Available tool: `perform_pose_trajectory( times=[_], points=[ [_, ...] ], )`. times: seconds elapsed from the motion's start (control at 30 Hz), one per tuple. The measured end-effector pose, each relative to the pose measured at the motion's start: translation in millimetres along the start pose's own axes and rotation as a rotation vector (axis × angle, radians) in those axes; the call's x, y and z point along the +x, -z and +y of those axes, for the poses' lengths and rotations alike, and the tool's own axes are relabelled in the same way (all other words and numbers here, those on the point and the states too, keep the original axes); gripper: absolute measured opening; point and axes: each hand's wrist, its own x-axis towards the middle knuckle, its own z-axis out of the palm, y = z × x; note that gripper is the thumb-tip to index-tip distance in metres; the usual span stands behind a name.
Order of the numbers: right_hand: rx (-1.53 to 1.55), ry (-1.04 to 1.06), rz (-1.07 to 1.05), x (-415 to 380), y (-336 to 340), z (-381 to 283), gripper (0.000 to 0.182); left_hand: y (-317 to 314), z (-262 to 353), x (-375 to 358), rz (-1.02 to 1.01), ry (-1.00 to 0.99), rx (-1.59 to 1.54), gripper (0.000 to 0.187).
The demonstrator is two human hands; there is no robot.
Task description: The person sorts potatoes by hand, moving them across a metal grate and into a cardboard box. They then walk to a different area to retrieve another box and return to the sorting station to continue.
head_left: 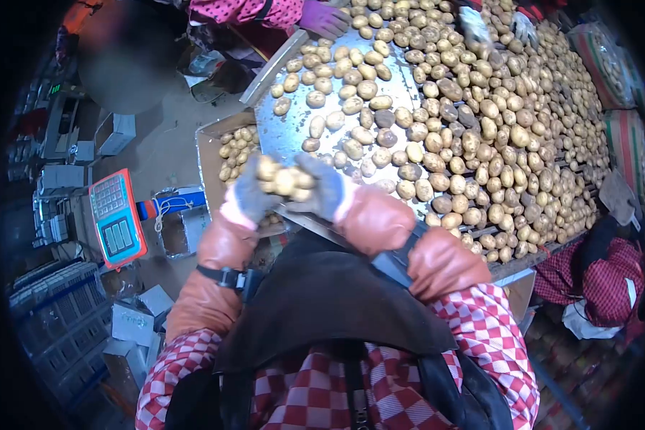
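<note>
Several potatoes [285, 179] are cupped between my two grey-gloved hands, close to the table's near left edge. My left hand [252, 195] presses them from the left, and my right hand [321, 188] closes on them from the right. Just beyond my hands stands a cardboard box [206, 156] partly filled with potatoes. To the right, loose potatoes [365, 89] lie scattered on a metal sorting table [283, 136]. A dense heap of potatoes [516, 136] covers its right side. My fingertips are partly hidden behind the potatoes.
A digital scale [117, 218] with a red frame stands at the left. White cartons [132, 324] and stacked crates [57, 322] are at lower left. A co-worker's purple glove [324, 19] rests at the table's far edge; another person's white gloves [474, 27] touch the heap.
</note>
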Motion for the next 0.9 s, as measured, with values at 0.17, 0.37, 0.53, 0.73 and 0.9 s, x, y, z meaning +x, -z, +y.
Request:
perform_pose_trajectory(
  times=[0.17,0.37,0.53,0.73,0.9],
  points=[
    [-0.145,0.072,0.074,25.5,-33.8,32.9,0.05,64.5,14.5,-10.9,0.518,0.501,-0.341,0.046],
    [-0.072,0.21,0.359,-61.8,45.5,-12.1,0.043,-43.0,24.1,71.0,0.073,-0.111,0.547,0.04],
    [0.201,0.423,0.438,-142.7,104.3,1.2,0.046,-130.5,82.7,180.5,-0.078,-0.087,1.213,0.036],
    [0.384,0.547,0.493,-198.8,132.6,31.5,0.043,-155.8,77.0,237.6,-0.064,0.013,1.026,0.042],
    [0.438,0.634,0.46,-198.6,122.3,16.3,0.047,-158.9,68.2,210.0,-0.043,-0.032,1.03,0.046]
  ],
)
